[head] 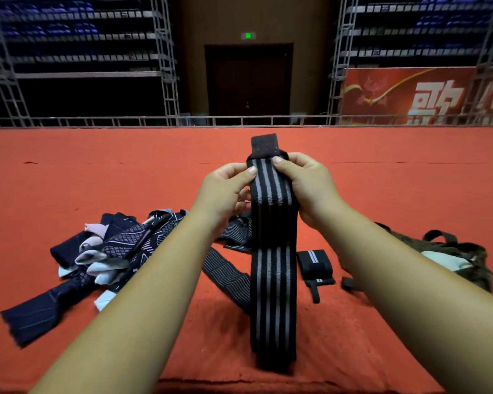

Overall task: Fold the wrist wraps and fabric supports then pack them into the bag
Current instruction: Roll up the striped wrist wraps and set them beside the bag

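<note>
I see both hands pinching one striped wrist wrap [273, 280] between them: left hand [225, 191], right hand [305, 183], fingers curled on its edges.

An arena hall: scaffolded stands [77, 38] of blue seats, red banner [410, 95].

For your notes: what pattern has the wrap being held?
Black wrap with grey lengthwise stripes; head view.

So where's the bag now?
In the head view the dark bag lies on the red carpet at the far right, behind the right forearm, with a rolled wrist wrap to its left.
</note>
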The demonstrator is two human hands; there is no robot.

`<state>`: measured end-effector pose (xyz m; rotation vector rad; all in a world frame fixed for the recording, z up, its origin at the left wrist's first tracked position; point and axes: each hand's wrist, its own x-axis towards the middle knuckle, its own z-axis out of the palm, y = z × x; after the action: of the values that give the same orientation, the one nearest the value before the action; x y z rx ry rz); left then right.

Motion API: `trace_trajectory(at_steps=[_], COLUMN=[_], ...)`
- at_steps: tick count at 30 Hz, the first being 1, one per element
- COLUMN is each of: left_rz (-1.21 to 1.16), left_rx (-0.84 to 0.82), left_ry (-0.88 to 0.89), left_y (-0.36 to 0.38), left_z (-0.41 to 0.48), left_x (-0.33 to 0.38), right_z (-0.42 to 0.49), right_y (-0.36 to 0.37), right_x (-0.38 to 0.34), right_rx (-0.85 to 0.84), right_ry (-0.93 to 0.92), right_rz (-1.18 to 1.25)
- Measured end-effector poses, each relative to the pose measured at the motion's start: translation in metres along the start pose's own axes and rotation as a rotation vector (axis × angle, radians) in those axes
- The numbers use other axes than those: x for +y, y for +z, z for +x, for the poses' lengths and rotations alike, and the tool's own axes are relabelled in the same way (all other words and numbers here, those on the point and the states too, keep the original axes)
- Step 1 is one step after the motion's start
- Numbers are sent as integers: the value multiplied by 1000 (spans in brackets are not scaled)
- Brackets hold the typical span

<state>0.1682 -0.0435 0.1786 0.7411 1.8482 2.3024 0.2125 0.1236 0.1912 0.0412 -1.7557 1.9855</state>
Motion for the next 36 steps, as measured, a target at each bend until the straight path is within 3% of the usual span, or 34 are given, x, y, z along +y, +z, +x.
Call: trace_trajectory(at_steps=[8,22,30,36], left_rz=[5,162,152,276], left_rx=[95,53,-34,-50], left_ry=[-92,109,85,54], left_y=[-9,-16,-21,-24], left_z=[-5,-18,-17,-18], left_x=[-22,-22,-30,-35], right_z=[-29,-26,-21,-23], right_y=[-6,-5,-15,-18], right_x=[37,54,52,49], right_rx=[-138,-131,-112,-128], right_ry=[207,272,221,216], right_rz=[-151,-136,-40,-61])
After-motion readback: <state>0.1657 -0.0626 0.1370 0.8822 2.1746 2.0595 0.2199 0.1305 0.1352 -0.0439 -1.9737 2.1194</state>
